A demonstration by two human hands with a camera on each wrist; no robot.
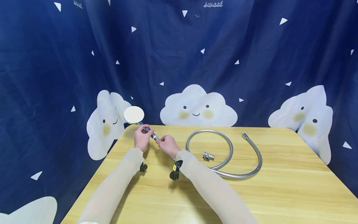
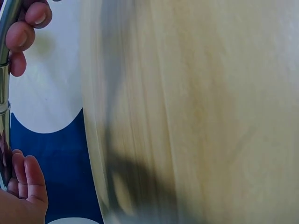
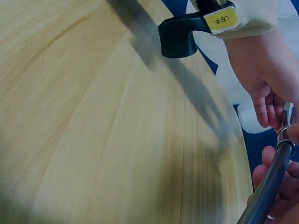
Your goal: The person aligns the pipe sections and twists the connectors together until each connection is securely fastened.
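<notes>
My left hand grips the chrome handle of a hand shower above the table's far left corner. The round, white-looking shower head tilts up beyond that hand. Just below it, my right hand grips the end of a grey metal shower hose at the base of the handle. Hose and handle form one line, with rings at the joint in both wrist views. In the right wrist view the dark hose runs down past my curled right fingers. Part of the hose is hidden behind my right forearm.
The hose loops over the wooden table, its free end fitting lying at the right. Inside the loop lies a small chrome valve fitting. A dark blue curtain with clouds hangs behind the table and at its sides.
</notes>
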